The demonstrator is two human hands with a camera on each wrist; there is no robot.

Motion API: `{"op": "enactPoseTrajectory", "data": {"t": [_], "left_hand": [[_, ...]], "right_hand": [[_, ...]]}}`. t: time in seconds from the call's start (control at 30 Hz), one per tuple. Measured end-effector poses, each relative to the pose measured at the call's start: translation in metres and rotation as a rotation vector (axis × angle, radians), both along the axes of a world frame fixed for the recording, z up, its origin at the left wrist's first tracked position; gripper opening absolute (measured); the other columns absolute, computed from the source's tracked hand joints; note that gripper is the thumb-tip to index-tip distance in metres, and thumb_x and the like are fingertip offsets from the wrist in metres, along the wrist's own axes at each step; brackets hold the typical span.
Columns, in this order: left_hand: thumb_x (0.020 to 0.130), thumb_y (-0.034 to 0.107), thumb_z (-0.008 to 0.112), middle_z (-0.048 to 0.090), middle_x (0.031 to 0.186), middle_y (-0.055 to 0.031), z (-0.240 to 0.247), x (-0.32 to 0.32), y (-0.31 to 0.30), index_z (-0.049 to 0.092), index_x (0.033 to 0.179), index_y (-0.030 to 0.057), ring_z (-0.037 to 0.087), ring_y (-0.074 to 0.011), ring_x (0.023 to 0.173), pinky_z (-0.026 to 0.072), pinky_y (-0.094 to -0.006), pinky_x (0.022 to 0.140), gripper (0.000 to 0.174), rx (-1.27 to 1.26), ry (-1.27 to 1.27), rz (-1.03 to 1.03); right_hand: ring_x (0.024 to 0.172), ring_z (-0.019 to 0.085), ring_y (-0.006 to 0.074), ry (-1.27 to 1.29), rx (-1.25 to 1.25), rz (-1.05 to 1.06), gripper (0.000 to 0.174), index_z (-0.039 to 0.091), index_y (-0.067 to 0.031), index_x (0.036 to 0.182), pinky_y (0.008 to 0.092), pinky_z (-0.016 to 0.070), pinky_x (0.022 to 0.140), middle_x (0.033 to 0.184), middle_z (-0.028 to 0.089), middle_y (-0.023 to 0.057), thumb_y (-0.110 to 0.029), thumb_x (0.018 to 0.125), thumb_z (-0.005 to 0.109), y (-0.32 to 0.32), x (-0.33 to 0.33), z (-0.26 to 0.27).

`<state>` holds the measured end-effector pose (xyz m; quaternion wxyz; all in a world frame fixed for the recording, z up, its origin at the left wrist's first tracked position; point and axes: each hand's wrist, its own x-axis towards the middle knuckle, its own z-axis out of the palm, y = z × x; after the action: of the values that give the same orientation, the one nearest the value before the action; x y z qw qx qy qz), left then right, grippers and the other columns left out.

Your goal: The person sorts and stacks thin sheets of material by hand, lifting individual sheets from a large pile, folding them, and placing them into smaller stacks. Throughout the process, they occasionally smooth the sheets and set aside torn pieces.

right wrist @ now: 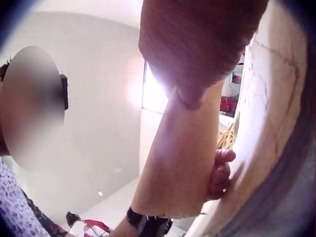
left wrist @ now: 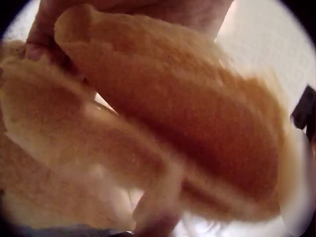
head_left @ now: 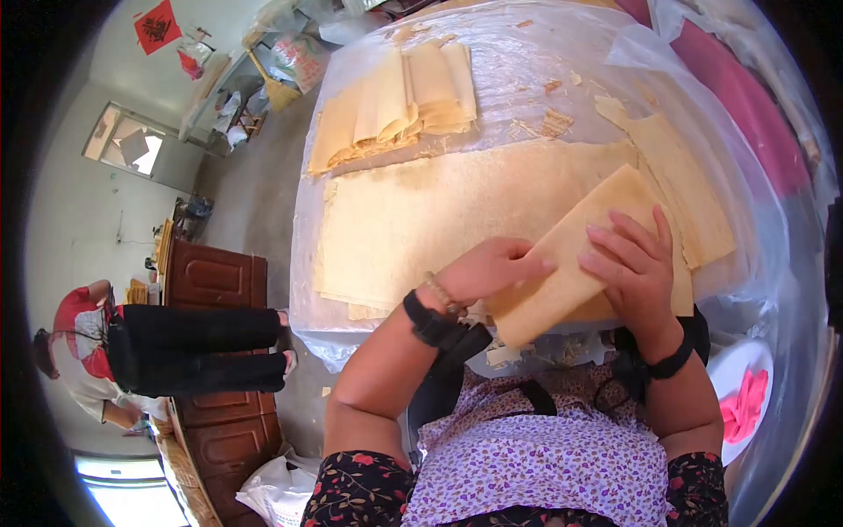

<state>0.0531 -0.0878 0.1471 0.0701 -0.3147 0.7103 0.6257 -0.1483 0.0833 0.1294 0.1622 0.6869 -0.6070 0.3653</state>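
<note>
Sheet in hand: you have the folded sheet (head_left: 562, 246) between your two hands, over the right-hand end of the flat stack (head_left: 448, 206) and close to the side of the table where you are. It looks lifted and tilted; whether any edge touches the stack, you cannot tell from here.
Long axis: it runs on a slant, from a low end near your body on the left to a far end up and to the right.
Left hand's hold: your left hand (head_left: 502, 263) pinches the long edge on its own side, thumb on the upper face, fingers showing at the underside in the right wrist view.
Right hand's hold: your right hand (head_left: 639, 274) clasps the opposite long edge, fingers spread across the upper face and thumb beneath.
Layers: the left wrist view shows a gap between the layers, so the fold does not seem pressed flat.
Folded pile: the folded pile (head_left: 386, 110) lies beyond the stack, far and to the left, on the plastic cover (head_left: 544, 48); your left hand is the nearer one.
What it turns on: in my judgement, the sheet's slant against the stack's edges matters most, since your hands grip across the long axis, one on each side, rather than at its ends.
</note>
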Motion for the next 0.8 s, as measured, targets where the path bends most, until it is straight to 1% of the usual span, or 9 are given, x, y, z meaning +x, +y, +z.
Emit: {"op": "enactPoseTrajectory", "data": {"t": [0.13, 0.27, 0.33, 0.4, 0.5, 0.6, 0.67, 0.73, 0.8], "left_hand": [[0.097, 0.026, 0.072, 0.070, 0.092, 0.0012, 0.013, 0.027, -0.031, 0.073, 0.107, 0.0009, 0.059, -0.0062, 0.083, 0.0486, -0.0234, 0.075, 0.027, 0.068, 0.305, 0.259], [0.097, 0.023, 0.072, 0.072, 0.095, -0.0007, 0.044, 0.050, -0.134, 0.073, 0.114, 0.0074, 0.063, -0.0070, 0.088, 0.0510, -0.0237, 0.077, 0.023, -0.618, 0.198, 0.711], [0.097, 0.022, 0.073, 0.073, 0.098, -0.0006, 0.056, 0.053, -0.188, 0.070, 0.121, 0.0086, 0.066, -0.0073, 0.089, 0.0527, -0.0233, 0.079, 0.028, -0.407, 0.524, 0.820], [0.097, 0.023, 0.072, 0.074, 0.107, -0.0059, 0.053, 0.055, -0.253, 0.068, 0.126, 0.0069, 0.069, -0.0143, 0.098, 0.0542, -0.0283, 0.088, 0.033, -0.654, 0.468, 0.705], [0.097, 0.027, 0.071, 0.071, 0.120, -0.0135, 0.015, 0.055, -0.295, 0.063, 0.133, 0.0050, 0.068, -0.0237, 0.113, 0.0525, -0.0345, 0.096, 0.043, -1.745, 0.040, 0.320], [0.100, 0.041, 0.062, 0.063, 0.137, -0.0213, -0.051, 0.052, -0.320, 0.056, 0.142, 0.0030, 0.058, -0.0333, 0.130, 0.0458, -0.0384, 0.108, 0.057, -0.955, 0.064, 0.279], [0.099, 0.048, 0.060, 0.062, 0.137, -0.0227, -0.064, 0.049, -0.313, 0.058, 0.140, 0.0032, 0.059, -0.0357, 0.129, 0.0455, -0.0396, 0.109, 0.061, -1.126, 0.063, 0.299], [0.097, 0.047, 0.064, 0.063, 0.135, -0.0235, -0.045, 0.044, -0.276, 0.062, 0.135, 0.0040, 0.061, -0.0366, 0.125, 0.0487, -0.0424, 0.105, 0.057, -1.826, -0.109, 0.139], [0.093, 0.038, 0.072, 0.067, 0.128, -0.0214, -0.015, 0.031, -0.206, 0.067, 0.126, 0.0055, 0.064, -0.0366, 0.118, 0.0528, -0.0440, 0.097, 0.047, -1.899, -0.041, 0.173]], "right_hand": [[0.129, 0.058, 0.0349, -0.184, 0.027, -0.125, 0.030, 0.074, -0.0177, 0.109, 0.0580, 0.0308, 0.117, 0.132, 0.066, 0.0092, -0.012, 0.080, 0.076, -0.003, 0.016, 0.010], [0.126, 0.059, 0.0350, -0.300, 0.112, -0.065, 0.032, 0.073, -0.0127, 0.111, 0.0554, 0.0379, 0.113, 0.133, 0.064, 0.0134, -0.009, 0.079, 0.076, -0.002, 0.012, -0.001], [0.122, 0.062, 0.0337, -0.365, 0.153, -0.022, 0.031, 0.073, -0.0120, 0.110, 0.0528, 0.0426, 0.109, 0.128, 0.067, 0.0117, -0.007, 0.079, 0.076, -0.006, 0.015, -0.008], [0.117, 0.064, 0.0317, -0.326, 0.154, 0.023, 0.031, 0.073, -0.0122, 0.109, 0.0508, 0.0455, 0.106, 0.121, 0.069, 0.0103, -0.006, 0.079, 0.075, -0.010, 0.017, -0.006], [0.107, 0.067, 0.0286, -0.334, 0.172, 0.053, 0.029, 0.073, -0.0126, 0.108, 0.0503, 0.0472, 0.104, 0.111, 0.071, 0.0079, -0.005, 0.080, 0.075, -0.016, 0.021, -0.007], [0.100, 0.068, 0.0277, -0.385, 0.235, 0.066, 0.026, 0.074, -0.0127, 0.107, 0.0504, 0.0484, 0.102, 0.104, 0.072, 0.0068, -0.006, 0.081, 0.074, -0.015, 0.019, -0.019], [0.095, 0.068, 0.0283, -0.410, 0.244, 0.093, 0.024, 0.073, -0.0121, 0.106, 0.0486, 0.0506, 0.098, 0.100, 0.071, 0.0070, -0.007, 0.082, 0.074, -0.014, 0.019, -0.027], [0.090, 0.068, 0.0296, -0.426, 0.209, 0.123, 0.022, 0.073, -0.0111, 0.104, 0.0453, 0.0537, 0.093, 0.095, 0.071, 0.0076, -0.009, 0.083, 0.074, -0.011, 0.017, -0.034], [0.087, 0.069, 0.0307, -0.509, 0.261, -0.011, 0.017, 0.073, -0.0087, 0.104, 0.0411, 0.0558, 0.087, 0.093, 0.072, 0.0101, -0.010, 0.086, 0.072, 0.001, 0.010, -0.026]]}}
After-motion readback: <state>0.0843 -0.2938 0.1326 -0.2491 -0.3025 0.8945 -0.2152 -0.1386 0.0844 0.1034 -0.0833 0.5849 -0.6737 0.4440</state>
